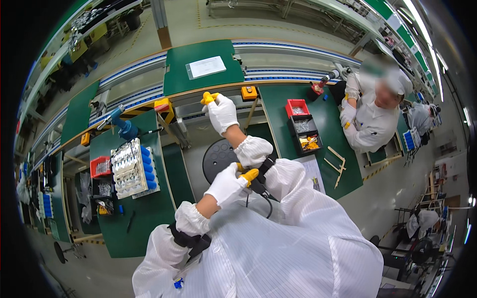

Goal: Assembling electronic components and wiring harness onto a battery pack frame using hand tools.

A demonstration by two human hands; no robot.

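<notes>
My right hand, in a white glove with yellow fingertips, is held out over the gap between two green workbenches. Its fingers are curled together, and nothing shows in them. My left hand, gloved the same way, is close beside my right sleeve cuff. Its yellow thumb and a fingertip stand apart, next to the black strap on my right forearm; whether they touch it I cannot tell. A black box with a cable hangs by that strap. Another black strap circles my left forearm.
Below my hands is a round dark stool. The left bench carries a white rack with blue cylinders and a blue power tool. Parts bins and a wooden frame lie on the right bench. A co-worker sits beyond.
</notes>
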